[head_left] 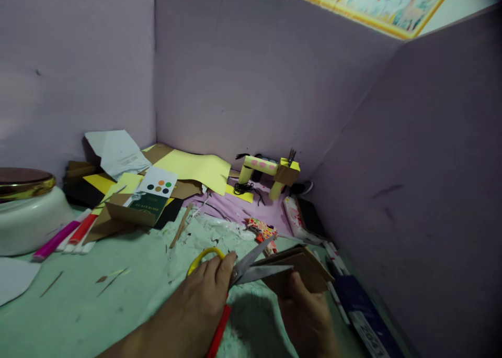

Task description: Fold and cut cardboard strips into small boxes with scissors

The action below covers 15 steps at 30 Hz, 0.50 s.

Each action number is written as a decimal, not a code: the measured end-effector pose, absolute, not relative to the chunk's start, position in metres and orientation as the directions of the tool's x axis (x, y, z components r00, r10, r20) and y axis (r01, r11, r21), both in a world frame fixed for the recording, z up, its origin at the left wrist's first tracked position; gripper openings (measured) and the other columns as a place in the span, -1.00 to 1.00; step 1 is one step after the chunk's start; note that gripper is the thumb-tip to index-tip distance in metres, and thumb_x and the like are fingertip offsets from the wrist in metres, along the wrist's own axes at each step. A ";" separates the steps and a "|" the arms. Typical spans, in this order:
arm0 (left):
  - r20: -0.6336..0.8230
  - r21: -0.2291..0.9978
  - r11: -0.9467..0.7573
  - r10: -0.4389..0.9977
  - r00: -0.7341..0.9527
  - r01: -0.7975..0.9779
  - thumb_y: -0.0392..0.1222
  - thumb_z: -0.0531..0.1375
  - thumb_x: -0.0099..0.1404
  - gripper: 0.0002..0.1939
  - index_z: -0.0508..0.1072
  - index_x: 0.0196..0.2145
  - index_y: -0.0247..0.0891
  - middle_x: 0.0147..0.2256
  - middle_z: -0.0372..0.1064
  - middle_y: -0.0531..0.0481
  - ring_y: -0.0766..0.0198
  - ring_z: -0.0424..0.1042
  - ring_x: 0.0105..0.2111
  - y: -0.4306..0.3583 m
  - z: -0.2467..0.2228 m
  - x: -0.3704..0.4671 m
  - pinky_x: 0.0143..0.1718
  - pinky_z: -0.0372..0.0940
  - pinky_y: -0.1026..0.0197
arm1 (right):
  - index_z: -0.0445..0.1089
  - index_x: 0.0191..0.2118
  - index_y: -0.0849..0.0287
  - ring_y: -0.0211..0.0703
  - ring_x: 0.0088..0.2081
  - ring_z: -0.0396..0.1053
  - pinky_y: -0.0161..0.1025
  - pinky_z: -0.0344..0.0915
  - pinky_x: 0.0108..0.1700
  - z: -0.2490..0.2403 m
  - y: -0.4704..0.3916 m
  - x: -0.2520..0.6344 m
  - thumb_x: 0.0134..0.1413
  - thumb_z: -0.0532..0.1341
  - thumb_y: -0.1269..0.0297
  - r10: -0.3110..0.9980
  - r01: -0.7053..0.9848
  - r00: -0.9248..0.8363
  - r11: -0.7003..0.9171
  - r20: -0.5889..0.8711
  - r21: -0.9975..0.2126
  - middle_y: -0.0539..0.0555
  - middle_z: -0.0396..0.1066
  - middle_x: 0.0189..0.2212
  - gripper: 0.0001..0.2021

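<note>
A pair of scissors with one yellow and one red handle is gripped in my left hand, its blades spread apart. The blade tips point right, toward a folded piece of brown cardboard. My right hand is closed around that cardboard, with the thumb on its near face. The lower blade overlaps the cardboard's left edge; I cannot tell whether it is cutting into it. Just beyond the blades lies a small patterned scrap in red, orange and white.
Behind stands a yellow paper model with black string. Cardboard and yellow sheets pile up at the back left. Markers and a white pot are at the left. A dark blue box lies along the right wall.
</note>
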<state>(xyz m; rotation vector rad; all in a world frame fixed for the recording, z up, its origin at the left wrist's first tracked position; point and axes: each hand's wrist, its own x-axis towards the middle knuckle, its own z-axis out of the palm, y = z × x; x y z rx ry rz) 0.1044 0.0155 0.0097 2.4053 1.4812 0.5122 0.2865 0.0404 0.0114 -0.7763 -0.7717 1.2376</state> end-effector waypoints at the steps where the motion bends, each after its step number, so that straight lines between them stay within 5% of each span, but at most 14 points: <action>1: 0.143 0.399 -0.441 0.896 0.421 0.804 -0.50 -0.09 0.09 -0.33 0.01 0.21 -0.49 0.04 0.23 -0.41 -0.05 0.28 -0.01 0.016 0.011 0.105 0.01 0.20 -0.12 | 0.51 -0.23 0.01 0.00 -0.32 0.47 -0.06 0.36 -0.20 0.011 0.040 0.287 -0.33 0.42 0.18 0.985 -0.512 0.152 0.153 0.086 -0.845 0.03 0.56 -0.38 -0.62; 15: 0.111 0.340 -0.451 0.891 0.441 0.825 -0.55 -0.09 0.08 -0.32 -0.01 0.19 -0.38 -0.06 0.29 -0.29 0.01 0.33 -0.07 0.013 0.015 0.101 -0.10 0.29 -0.03 | 0.52 -0.26 0.04 0.04 -0.32 0.49 -0.01 0.35 -0.15 0.008 0.040 0.286 -0.39 0.44 0.18 0.979 -0.511 0.202 0.136 0.035 -0.849 0.06 0.57 -0.40 -0.60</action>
